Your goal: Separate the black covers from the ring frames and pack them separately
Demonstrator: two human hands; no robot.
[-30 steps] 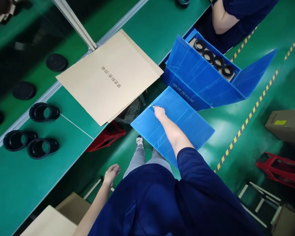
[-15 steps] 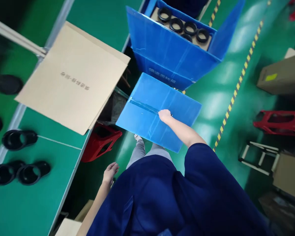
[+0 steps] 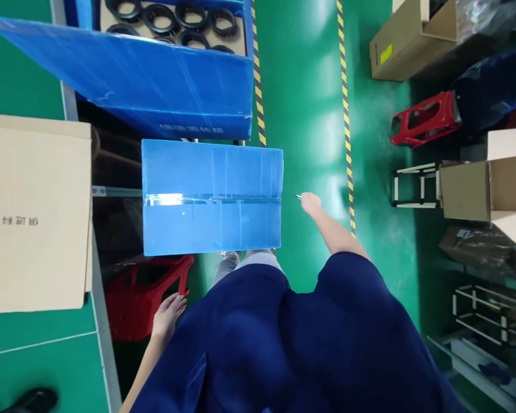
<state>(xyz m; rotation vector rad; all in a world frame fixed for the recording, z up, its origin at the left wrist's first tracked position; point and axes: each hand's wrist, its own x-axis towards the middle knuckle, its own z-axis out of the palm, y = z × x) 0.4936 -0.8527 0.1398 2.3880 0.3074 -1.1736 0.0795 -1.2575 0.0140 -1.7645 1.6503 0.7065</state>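
Note:
A closed blue corrugated plastic box point(image 3: 215, 172) stands in front of my legs. Clear tape point(image 3: 165, 199) shines at the left end of the seam across its top. My right hand point(image 3: 311, 203) is closed a short way right of the box, apart from it. From its fingers a slim silver tip points left, on what looks like a small cutter point(image 3: 298, 197); its handle is hidden in my fist. Low at my left side, my left hand point(image 3: 168, 314) hangs with loosely bent fingers, holding nothing visible. It overlaps the edge of a red plastic stool point(image 3: 131, 310); contact is unclear.
An open blue box point(image 3: 167, 80) with several black rings point(image 3: 160, 19) stands beyond. Flat cardboard point(image 3: 34, 252) lies on the green workbench point(image 3: 47, 367) at left. Striped tape point(image 3: 347, 132) marks the floor. Another red stool point(image 3: 427, 119) and cardboard boxes point(image 3: 464, 189) are at right.
My right hand has moved off the middle of the box's top seam, out past its right edge. My view has turned and shifted right. The left hand stays low and empty.

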